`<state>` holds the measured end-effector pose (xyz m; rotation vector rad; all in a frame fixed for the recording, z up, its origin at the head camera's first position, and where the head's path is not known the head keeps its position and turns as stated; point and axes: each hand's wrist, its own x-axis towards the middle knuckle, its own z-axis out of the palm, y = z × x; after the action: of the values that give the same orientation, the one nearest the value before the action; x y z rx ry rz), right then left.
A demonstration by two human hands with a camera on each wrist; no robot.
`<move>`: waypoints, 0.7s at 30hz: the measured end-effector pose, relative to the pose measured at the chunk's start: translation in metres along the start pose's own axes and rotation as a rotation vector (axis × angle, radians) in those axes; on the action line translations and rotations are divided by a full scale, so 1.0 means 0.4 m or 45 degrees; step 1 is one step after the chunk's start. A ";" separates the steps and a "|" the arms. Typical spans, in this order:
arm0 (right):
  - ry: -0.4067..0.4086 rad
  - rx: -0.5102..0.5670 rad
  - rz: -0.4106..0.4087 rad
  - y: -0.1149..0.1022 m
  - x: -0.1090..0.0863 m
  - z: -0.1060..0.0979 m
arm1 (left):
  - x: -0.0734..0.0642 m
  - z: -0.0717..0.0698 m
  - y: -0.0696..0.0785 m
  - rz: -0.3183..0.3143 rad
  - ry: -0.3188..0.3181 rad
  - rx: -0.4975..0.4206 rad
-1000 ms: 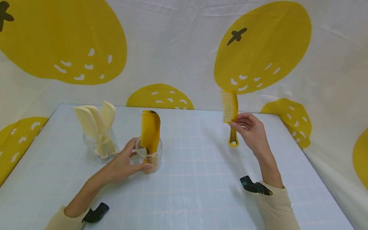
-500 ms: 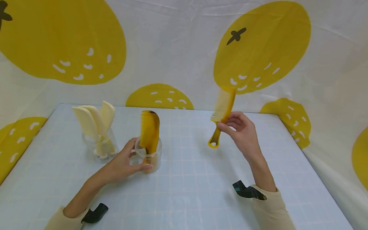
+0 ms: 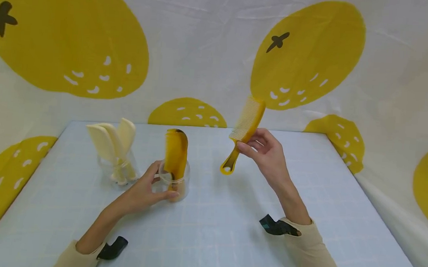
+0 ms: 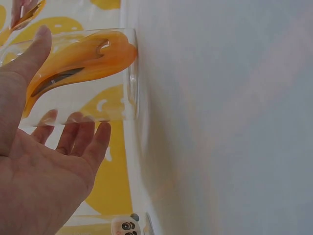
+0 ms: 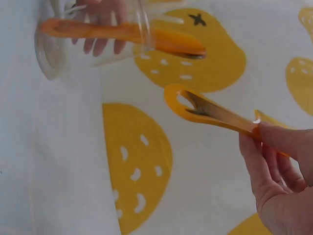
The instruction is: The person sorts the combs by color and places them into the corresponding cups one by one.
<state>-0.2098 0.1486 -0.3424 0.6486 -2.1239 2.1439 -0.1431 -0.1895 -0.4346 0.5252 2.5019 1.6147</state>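
Observation:
My left hand [image 3: 138, 198] grips a clear jar [image 3: 183, 187] on the table, thumb on one side and fingers on the other. Upright in that jar stands a yellow-amber comb [image 3: 177, 153], handle down, its dark-tipped head above the rim. To the right, my right hand [image 3: 270, 160] pinches a second yellow comb [image 3: 249, 119] between thumb and fingers near the neck. This comb is raised over the table, tilted, with its looped handle [image 5: 215, 110] pointing down toward the jar and its teeth facing up-left. The right wrist view shows the handle end apart from the jar.
Left of the gripped jar stands another clear jar [image 3: 103, 168] holding several cream-coloured flat-bladed utensils [image 3: 111, 138]. A panda face [image 4: 128, 225] shows near it in the left wrist view. A pale blue checked cloth [image 3: 206, 240] covers the table; a fruit-print curtain [image 3: 205, 46] hangs behind.
My right hand has moved left with its comb, toward the jar, and the comb has tilted so its handle swings to the left. My left hand and its jar have stayed put.

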 end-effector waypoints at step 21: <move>-0.075 0.269 -0.136 -0.023 0.039 0.195 | 0.000 0.000 0.000 0.013 0.006 -0.016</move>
<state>-0.2012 0.0700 -0.3313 0.8314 -1.8566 2.3362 -0.1430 -0.1895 -0.4348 0.5336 2.4951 1.6359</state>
